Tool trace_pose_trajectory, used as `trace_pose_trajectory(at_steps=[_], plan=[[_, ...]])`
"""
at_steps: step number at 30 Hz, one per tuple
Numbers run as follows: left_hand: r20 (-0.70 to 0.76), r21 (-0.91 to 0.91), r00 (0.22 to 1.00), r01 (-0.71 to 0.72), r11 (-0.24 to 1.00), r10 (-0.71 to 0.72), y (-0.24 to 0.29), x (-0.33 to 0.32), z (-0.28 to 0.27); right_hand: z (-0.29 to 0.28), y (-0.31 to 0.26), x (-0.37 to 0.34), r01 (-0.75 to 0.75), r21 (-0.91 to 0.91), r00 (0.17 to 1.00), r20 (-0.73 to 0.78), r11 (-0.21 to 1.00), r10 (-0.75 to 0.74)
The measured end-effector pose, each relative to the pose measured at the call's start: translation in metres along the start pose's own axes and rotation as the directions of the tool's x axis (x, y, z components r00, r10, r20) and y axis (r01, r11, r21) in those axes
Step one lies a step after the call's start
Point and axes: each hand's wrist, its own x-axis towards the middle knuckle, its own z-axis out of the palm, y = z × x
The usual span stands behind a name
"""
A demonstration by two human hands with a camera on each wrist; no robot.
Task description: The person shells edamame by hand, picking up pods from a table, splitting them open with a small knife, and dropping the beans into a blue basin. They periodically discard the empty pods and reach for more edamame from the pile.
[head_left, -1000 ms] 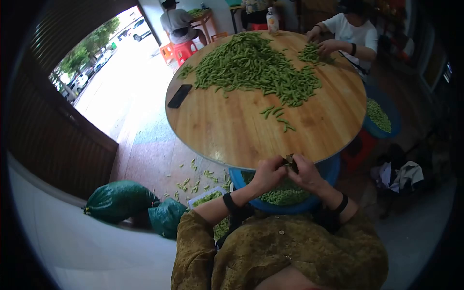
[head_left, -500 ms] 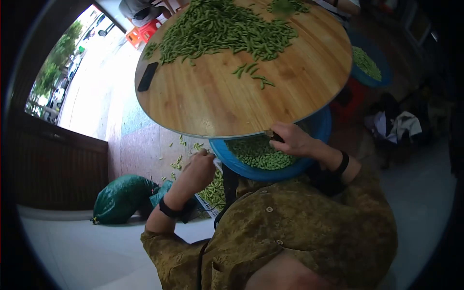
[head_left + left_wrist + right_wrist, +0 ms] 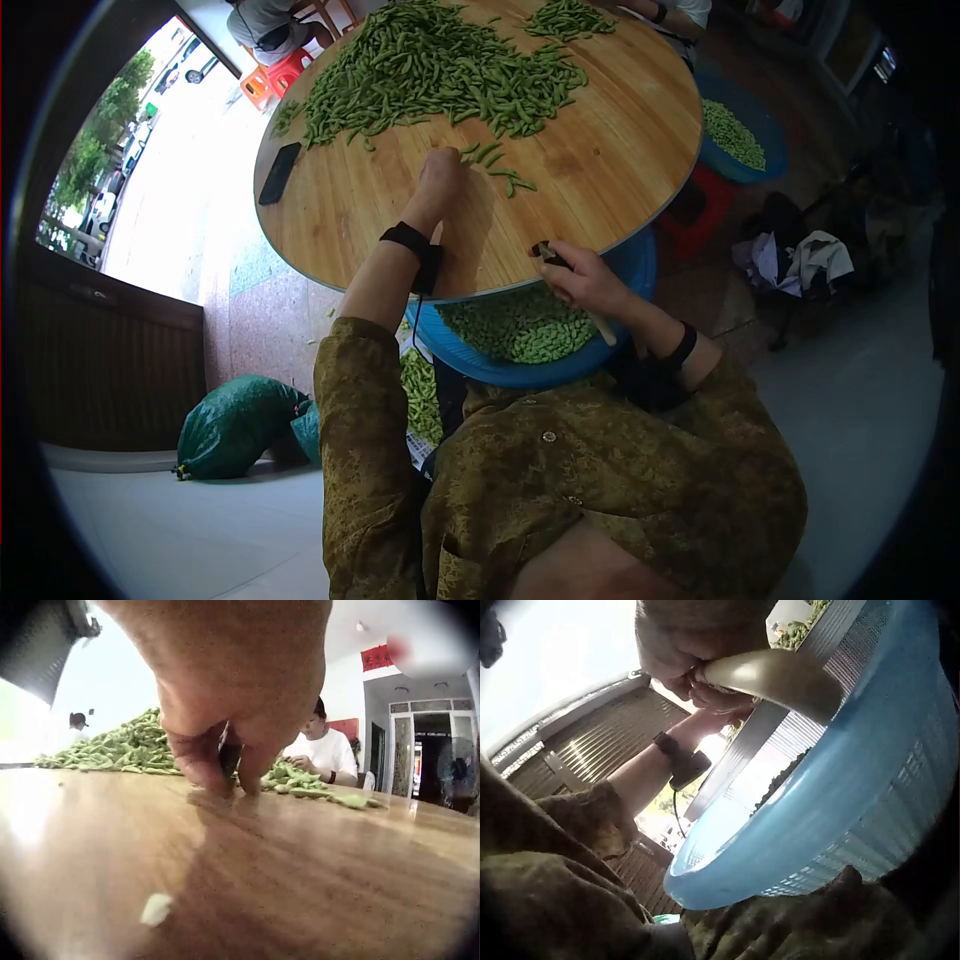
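Note:
My left hand (image 3: 441, 178) reaches over the round wooden table (image 3: 380, 240), beside several loose green pods (image 3: 488, 152). In the left wrist view, the fingers of this hand (image 3: 225, 735) point down at the tabletop, thumb and fingers slightly apart, with a dark gap between them. My right hand (image 3: 588, 285) grips a tool near the table's front edge; its pale handle (image 3: 604, 330) sticks out below the palm, and a dark part shows by the fingertips. The right wrist view shows that smooth handle (image 3: 780, 679) above the blue basket's rim (image 3: 802, 802).
A large pod heap (image 3: 420, 75) covers the table's far side, with a phone (image 3: 279, 174) at left. Shelled beans (image 3: 530, 325) fill the basket under the front edge. Green bags (image 3: 235, 425) lie on the floor. Another person (image 3: 327, 754) sits across the table.
My left hand has parted from my right, swung down to the left, then moved up over the table to the loose pods. The right hand stays near the front edge, gripping the tool.

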Motion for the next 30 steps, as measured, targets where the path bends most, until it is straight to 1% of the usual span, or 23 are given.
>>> trace_pose_trajectory(at_steps=[1,2,3,4,5,6,7,8,9,10,11,12,13,14,15,17,18,20,24,26,27,29,30], plan=[[0.021,-0.029,1.0,0.006,1.0,-0.005,-0.001,0.0,-0.003,-0.005,-0.001,0.002,-0.101,0.14,0.995,0.036,0.985,0.097],[0.028,-0.022,1.0,0.004,1.0,-0.004,-0.001,-0.005,-0.005,-0.006,-0.001,0.002,-0.204,0.275,0.978,0.086,0.939,0.187],[0.037,-0.129,0.999,0.036,0.991,-0.032,0.003,-0.01,-0.009,-0.005,-0.001,0.004,-0.199,0.28,0.98,0.087,0.939,0.182],[0.043,-0.234,0.998,0.064,0.97,-0.055,0.01,-0.015,-0.02,-0.005,-0.002,0.009,-0.192,0.342,0.981,0.093,0.92,0.17],[0.041,-0.228,0.998,0.057,0.972,-0.049,0.017,-0.024,-0.03,-0.005,-0.003,0.012,-0.186,0.404,0.982,0.097,0.896,0.161],[0.219,-0.579,0.968,0.227,0.783,-0.12,0.032,-0.04,-0.046,-0.004,-0.006,0.013,-0.182,0.412,0.983,0.09,0.893,0.159],[0.407,-0.793,0.907,0.41,0.451,-0.109,0.045,-0.057,-0.058,-0.002,-0.012,0.014,-0.157,0.496,0.988,0.079,0.854,0.136],[0.416,-0.788,0.904,0.415,0.455,-0.103,0.055,-0.072,-0.065,0.001,-0.016,0.014,-0.133,0.575,0.991,0.067,0.807,0.116],[0.448,-0.833,0.892,0.442,0.332,-0.061,0.064,-0.087,-0.07,0.004,-0.017,0.014,-0.135,0.579,0.991,0.063,0.804,0.121],[0.471,-0.862,0.882,0.465,0.202,-0.019,0.071,-0.1,-0.072,0.007,-0.018,0.015,-0.138,0.61,0.99,0.094,0.78,0.102],[0.472,-0.861,0.881,0.467,0.2,-0.021,0.076,-0.112,-0.072,0.01,-0.019,0.016,-0.143,0.639,0.989,0.125,0.756,0.081],[0.476,-0.869,0.879,0.472,0.147,-0.012,0.08,-0.123,-0.072,0.013,-0.021,0.016,-0.147,0.638,0.988,0.127,0.756,0.084],[0.48,-0.874,0.877,0.478,0.092,-0.002,0.083,-0.131,-0.072,0.016,-0.024,0.015,-0.167,0.657,0.983,0.17,0.735,0.072],[0.471,-0.879,0.882,0.468,0.086,0.014,0.084,-0.136,-0.073,0.018,-0.025,0.014,-0.19,0.673,0.975,0.212,0.715,0.059],[0.471,-0.88,0.882,0.469,0.077,0.011,0.082,-0.138,-0.072,0.019,-0.024,0.014,-0.198,0.67,0.974,0.217,0.716,0.066],[0.408,-0.91,0.912,0.404,0.09,0.033,0.077,-0.142,-0.07,0.02,-0.022,0.012,-0.208,0.67,0.967,0.25,0.712,0.047],[0.41,-0.91,0.912,0.406,0.083,0.029,0.078,-0.143,-0.071,0.022,-0.023,0.011,-0.216,0.668,0.965,0.255,0.712,0.054],[0.373,-0.919,0.928,0.369,0.14,-0.003,0.081,-0.146,-0.076,0.023,-0.028,0.008,-0.188,0.657,0.965,0.262,0.73,0.013],[0.322,-0.93,0.946,0.322,0.176,-0.033,0.088,-0.151,-0.079,0.025,-0.026,0.008,-0.171,0.599,0.971,0.235,0.783,0.033],[0.257,-0.924,0.963,0.269,0.273,-0.079,0.09,-0.154,-0.077,0.026,-0.027,0.007,-0.12,0.582,0.976,0.217,0.805,-0.011],[0.257,-0.924,0.963,0.269,0.273,-0.079,0.092,-0.155,-0.076,0.026,-0.028,0.006,-0.12,0.582,0.976,0.217,0.805,-0.011],[0.104,-0.907,0.992,0.125,0.402,-0.074,0.094,-0.156,-0.072,0.027,-0.032,0.005,-0.117,0.583,0.985,0.169,0.804,0.021],[0.104,-0.907,0.992,0.125,0.402,-0.073,0.093,-0.156,-0.07,0.026,-0.034,0.004,-0.116,0.583,0.986,0.168,0.804,0.021]])
